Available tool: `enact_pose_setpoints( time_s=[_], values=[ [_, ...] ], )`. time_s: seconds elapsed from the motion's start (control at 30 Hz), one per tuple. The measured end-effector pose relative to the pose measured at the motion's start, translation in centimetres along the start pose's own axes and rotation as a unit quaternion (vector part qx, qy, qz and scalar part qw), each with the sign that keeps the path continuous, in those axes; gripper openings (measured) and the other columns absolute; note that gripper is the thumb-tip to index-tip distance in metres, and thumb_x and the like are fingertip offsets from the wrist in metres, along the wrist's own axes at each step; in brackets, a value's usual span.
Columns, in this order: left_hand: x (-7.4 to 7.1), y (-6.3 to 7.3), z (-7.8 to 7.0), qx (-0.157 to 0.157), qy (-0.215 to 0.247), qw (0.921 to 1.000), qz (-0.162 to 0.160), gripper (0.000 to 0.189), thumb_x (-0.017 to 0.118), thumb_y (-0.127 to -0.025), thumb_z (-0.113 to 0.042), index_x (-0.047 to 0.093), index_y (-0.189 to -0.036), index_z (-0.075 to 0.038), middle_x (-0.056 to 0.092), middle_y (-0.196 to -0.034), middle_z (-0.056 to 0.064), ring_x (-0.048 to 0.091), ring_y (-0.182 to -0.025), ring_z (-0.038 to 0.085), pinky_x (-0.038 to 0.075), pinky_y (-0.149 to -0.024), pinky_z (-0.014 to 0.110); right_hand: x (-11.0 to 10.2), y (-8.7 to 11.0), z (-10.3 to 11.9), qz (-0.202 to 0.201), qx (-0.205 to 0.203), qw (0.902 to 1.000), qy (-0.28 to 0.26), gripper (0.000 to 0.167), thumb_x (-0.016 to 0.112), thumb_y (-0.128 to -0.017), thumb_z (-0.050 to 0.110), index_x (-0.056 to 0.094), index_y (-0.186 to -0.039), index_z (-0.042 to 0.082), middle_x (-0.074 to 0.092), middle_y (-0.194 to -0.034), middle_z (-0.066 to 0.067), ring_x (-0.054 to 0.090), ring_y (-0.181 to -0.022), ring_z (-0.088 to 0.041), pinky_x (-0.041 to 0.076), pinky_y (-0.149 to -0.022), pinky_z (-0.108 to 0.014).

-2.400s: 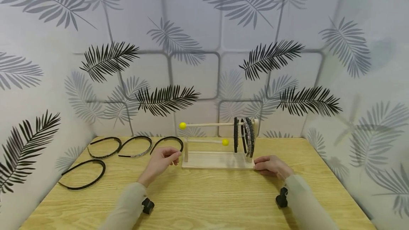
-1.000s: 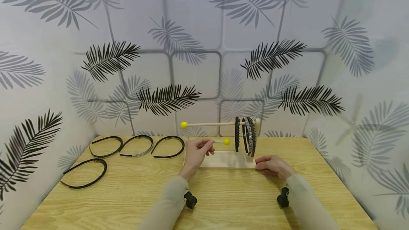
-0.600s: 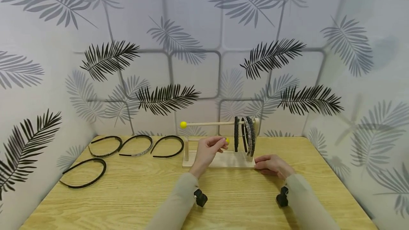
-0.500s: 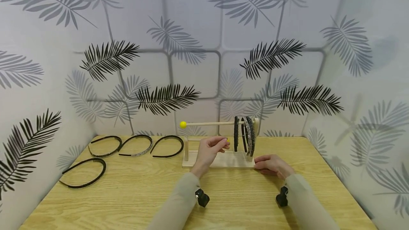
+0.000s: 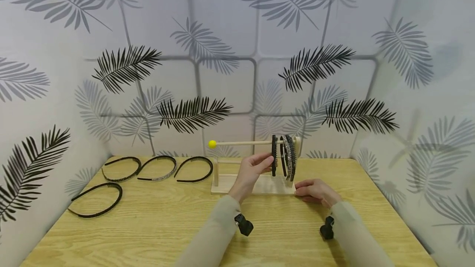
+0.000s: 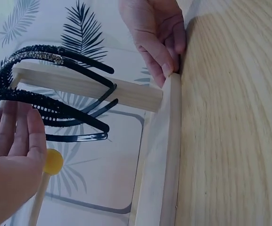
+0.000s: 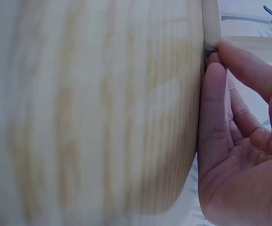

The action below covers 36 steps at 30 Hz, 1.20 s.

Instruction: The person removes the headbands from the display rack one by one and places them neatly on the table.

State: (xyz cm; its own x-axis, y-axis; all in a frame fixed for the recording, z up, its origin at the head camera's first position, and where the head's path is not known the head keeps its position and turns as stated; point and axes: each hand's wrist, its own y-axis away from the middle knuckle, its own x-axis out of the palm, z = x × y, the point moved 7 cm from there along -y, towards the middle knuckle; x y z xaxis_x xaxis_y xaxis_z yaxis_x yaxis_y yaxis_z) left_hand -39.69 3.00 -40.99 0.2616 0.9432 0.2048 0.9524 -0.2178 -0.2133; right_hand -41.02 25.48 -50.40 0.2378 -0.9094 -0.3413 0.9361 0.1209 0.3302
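Note:
A wooden headband stand [image 5: 237,186] has an upper rod with a yellow ball [image 5: 212,144] at its left end. Several dark headbands [image 5: 290,158], one of them glittery, hang at the rod's right end. My left hand [image 5: 248,176] is at the nearest black headband [image 5: 273,162]; in the left wrist view its fairly straight fingers [image 6: 20,132] touch that band's side. The lower rod's yellow ball [image 6: 53,161] shows beside the palm there, but the hand hides it from the head view. With thumb and fingertips, my right hand [image 5: 317,193] pinches the base's right corner.
On the table's left side lie several more headbands: a black one [image 5: 121,201] nearest, a dark one [image 5: 140,170] behind it, a glittery one [image 5: 176,168] and a toothed black one [image 5: 211,172] by the stand. A leaf-patterned wall [image 5: 237,85] rises behind the wooden table [image 5: 278,234].
My left hand has moved right from the stand's left end, along the lower rod and past its yellow ball, to the hanging headbands. The right hand stays at the base corner.

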Motion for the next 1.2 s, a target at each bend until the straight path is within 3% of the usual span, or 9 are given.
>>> enact_pose_setpoints(
  time_s=[0.23, 0.47, 0.53, 0.73, 0.9, 1.07, 1.2],
  values=[
    [1.4, -0.4, -0.1, -0.012, 0.032, 0.9981, 0.051, 0.036, 0.062, -0.098, -0.023, 0.063, -0.127, -0.003, 0.067, -0.120, 0.023, 0.067, -0.110, 0.030, 0.049, -0.101, 0.042, 0.1, 0.0, 0.1, 0.005, -0.006, 1.0000, 0.002, 0.046, 0.072, -0.089, 0.011, 0.059, -0.130, -0.005, 0.071, -0.110, -0.007, 0.068, -0.087, -0.007, 0.058, -0.080, -0.030],
    [2.3, -0.6, -0.7, -0.020, 0.049, 0.9962, 0.069, 0.041, 0.058, -0.099, -0.017, 0.055, -0.133, 0.006, 0.070, -0.115, 0.015, 0.070, -0.102, 0.020, 0.053, -0.095, 0.035, 0.1, -0.1, 0.0, 0.006, -0.010, 0.9999, 0.000, 0.046, 0.072, -0.089, 0.011, 0.058, -0.130, -0.006, 0.072, -0.108, -0.006, 0.067, -0.086, -0.006, 0.058, -0.079, -0.030],
    [2.3, -0.6, -0.8, -0.023, 0.052, 0.9960, 0.069, 0.040, 0.057, -0.099, -0.013, 0.054, -0.133, 0.007, 0.069, -0.117, 0.019, 0.070, -0.104, 0.024, 0.054, -0.094, 0.035, 0.1, 0.0, 0.0, 0.006, -0.010, 0.9999, 0.002, 0.046, 0.072, -0.089, 0.011, 0.058, -0.130, -0.006, 0.072, -0.108, -0.007, 0.067, -0.086, -0.006, 0.058, -0.079, -0.030],
    [1.9, -0.7, -0.9, -0.022, 0.061, 0.9961, 0.061, 0.032, 0.055, -0.100, -0.010, 0.058, -0.130, 0.002, 0.063, -0.123, 0.027, 0.069, -0.105, 0.028, 0.050, -0.099, 0.046, 0.1, 0.0, 0.0, 0.002, -0.001, 1.0000, 0.007, 0.047, 0.072, -0.089, 0.012, 0.058, -0.131, -0.004, 0.068, -0.117, -0.011, 0.067, -0.088, -0.007, 0.058, -0.081, -0.030],
    [1.6, -0.6, -1.1, -0.015, 0.044, 0.9972, 0.059, 0.029, 0.052, -0.102, -0.009, 0.058, -0.128, 0.000, 0.060, -0.126, 0.029, 0.070, -0.098, 0.020, 0.055, -0.089, 0.036, 0.1, -0.1, 0.0, 0.008, -0.004, 0.9999, 0.013, 0.047, 0.072, -0.089, 0.013, 0.059, -0.130, -0.004, 0.070, -0.115, -0.010, 0.067, -0.088, -0.006, 0.058, -0.081, -0.029],
    [1.0, -0.3, -1.6, 0.008, 0.019, 0.9978, 0.063, 0.026, 0.049, -0.103, -0.009, 0.055, -0.127, -0.002, 0.064, -0.122, 0.025, 0.068, -0.092, 0.013, 0.053, -0.080, 0.028, 0.0, -0.2, 0.0, 0.008, -0.008, 0.9999, 0.011, 0.045, 0.072, -0.089, 0.012, 0.059, -0.129, -0.005, 0.072, -0.108, -0.005, 0.067, -0.087, -0.006, 0.058, -0.080, -0.029],
    [0.1, 0.1, -1.8, 0.027, 0.002, 0.9976, 0.064, 0.025, 0.047, -0.104, -0.011, 0.052, -0.128, -0.003, 0.069, -0.109, 0.014, 0.067, -0.090, 0.012, 0.050, -0.077, 0.025, -0.1, -0.1, -0.1, 0.009, -0.011, 0.9998, 0.013, 0.047, 0.072, -0.089, 0.012, 0.058, -0.130, -0.006, 0.071, -0.110, -0.007, 0.068, -0.088, -0.008, 0.058, -0.081, -0.030]
  ],
)
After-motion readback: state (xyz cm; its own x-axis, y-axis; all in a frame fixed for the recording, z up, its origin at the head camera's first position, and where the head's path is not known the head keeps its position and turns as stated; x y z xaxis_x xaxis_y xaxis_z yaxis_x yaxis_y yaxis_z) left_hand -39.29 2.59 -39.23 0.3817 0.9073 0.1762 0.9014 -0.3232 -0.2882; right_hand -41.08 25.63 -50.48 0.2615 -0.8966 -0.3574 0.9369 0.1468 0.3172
